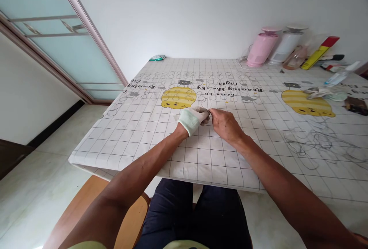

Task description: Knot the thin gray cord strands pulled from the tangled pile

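Note:
My left hand [195, 118], in a white knit glove with a pale green cuff, is closed in a pinch above the middle of the table. My bare right hand [225, 123] pinches right beside it, the fingertips of both hands meeting. Between them is a thin, dark wire, mostly hidden by the fingers. Beyond my hands, several thin wire loops [212, 76] lie in rows on the checked tablecloth [161, 145]. A loose tangle of similar grey wire [301, 147] is spread to the right of my right forearm.
A glove [330, 94] and a dark brown object [355, 105] lie at the right. Along the back stand a pink device [262, 49], a white one [287, 46], a yellow and red box [320, 53] and a clear bottle [342, 74]. A green packet [157, 58] lies at the far left corner.

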Available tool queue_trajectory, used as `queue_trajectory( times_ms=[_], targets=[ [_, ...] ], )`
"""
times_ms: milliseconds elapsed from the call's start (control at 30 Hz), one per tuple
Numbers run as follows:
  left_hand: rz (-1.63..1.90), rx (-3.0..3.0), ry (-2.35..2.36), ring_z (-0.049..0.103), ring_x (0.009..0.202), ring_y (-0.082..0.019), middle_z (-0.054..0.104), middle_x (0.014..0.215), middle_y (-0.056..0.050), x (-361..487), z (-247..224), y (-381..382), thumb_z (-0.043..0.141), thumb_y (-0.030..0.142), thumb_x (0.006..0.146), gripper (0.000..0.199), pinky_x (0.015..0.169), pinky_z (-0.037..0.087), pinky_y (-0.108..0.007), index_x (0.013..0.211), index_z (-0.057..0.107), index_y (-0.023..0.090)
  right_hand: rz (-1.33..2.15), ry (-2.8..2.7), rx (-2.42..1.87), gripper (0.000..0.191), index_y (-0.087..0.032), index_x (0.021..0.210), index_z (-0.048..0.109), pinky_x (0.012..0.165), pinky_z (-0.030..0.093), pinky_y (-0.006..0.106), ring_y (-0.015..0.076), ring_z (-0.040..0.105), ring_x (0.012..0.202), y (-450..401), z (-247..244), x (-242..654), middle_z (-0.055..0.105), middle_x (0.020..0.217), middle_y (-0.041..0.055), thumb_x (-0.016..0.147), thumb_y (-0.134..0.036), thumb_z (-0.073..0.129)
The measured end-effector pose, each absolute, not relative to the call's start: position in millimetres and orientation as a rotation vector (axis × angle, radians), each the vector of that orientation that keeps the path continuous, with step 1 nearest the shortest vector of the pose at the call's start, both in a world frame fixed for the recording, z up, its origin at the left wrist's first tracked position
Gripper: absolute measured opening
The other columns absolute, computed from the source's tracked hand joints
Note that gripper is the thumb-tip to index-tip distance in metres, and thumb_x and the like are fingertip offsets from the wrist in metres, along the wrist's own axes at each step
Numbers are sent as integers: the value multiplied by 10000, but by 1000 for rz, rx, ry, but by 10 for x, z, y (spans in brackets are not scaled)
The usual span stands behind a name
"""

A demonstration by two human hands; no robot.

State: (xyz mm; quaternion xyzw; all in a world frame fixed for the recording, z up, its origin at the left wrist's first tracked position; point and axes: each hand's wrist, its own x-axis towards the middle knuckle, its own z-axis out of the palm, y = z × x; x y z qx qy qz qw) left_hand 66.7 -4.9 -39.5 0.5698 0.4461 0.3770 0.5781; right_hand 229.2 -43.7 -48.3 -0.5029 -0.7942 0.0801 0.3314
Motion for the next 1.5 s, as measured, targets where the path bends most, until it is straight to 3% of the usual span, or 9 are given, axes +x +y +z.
queue_trajectory(
  times_ms=[167,300,600,733,1100,1267,1500],
  targets=[
    [890,1270,1035,591,570,-109,685,652,-32,670,-424,-27,656,105,906,209,558,489,-240,708,693,159,189,-2041,-1330,264,-223,817,574,623,335,322,168,437,619,-425,-493,2312,541,673,8,999,-125,411],
    [896,1262,1004,595,586,-104,690,681,-24,687,-447,-13,659,104,907,184,573,493,-239,738,703,163,206,-1998,-1332,314,-198,1063,719,672,423,328,194,565,682,-426,-494,2338,679,772,46,998,-139,418],
    [942,1203,1048,622,637,-116,698,726,-34,663,-407,-17,669,112,898,119,586,502,-243,805,729,158,314,-1862,-1365,315,-177,1267,710,724,533,347,206,690,702,-447,-466,2336,774,835,62,1062,-260,487],
    [970,1185,1062,637,667,-123,713,765,-44,649,-390,-26,683,122,885,73,588,499,-243,844,732,158,405,-1751,-1367,276,-192,1230,718,656,538,320,195,697,686,-462,-476,2308,779,857,62,1050,-295,536],
    [934,1251,1049,594,593,-104,688,715,-31,663,-429,-12,665,146,903,152,543,484,-235,763,722,161,151,-1779,-1348,300,-214,1197,762,688,492,323,190,635,650,-414,-577,2271,728,772,43,1058,-283,506],
    [934,1249,1056,598,569,-104,673,688,-27,674,-417,-30,636,127,916,206,527,482,-238,728,712,158,67,-1842,-1307,324,-224,1145,783,740,498,327,201,674,739,-418,-590,2278,772,881,62,1054,-229,472],
    [900,1247,1083,600,575,-104,671,680,-31,675,-415,-38,629,79,891,191,541,497,-236,728,699,150,-27,-1965,-1292,334,-201,992,772,683,460,315,187,647,687,-428,-560,2257,753,809,60,1018,-148,443]
  ],
)
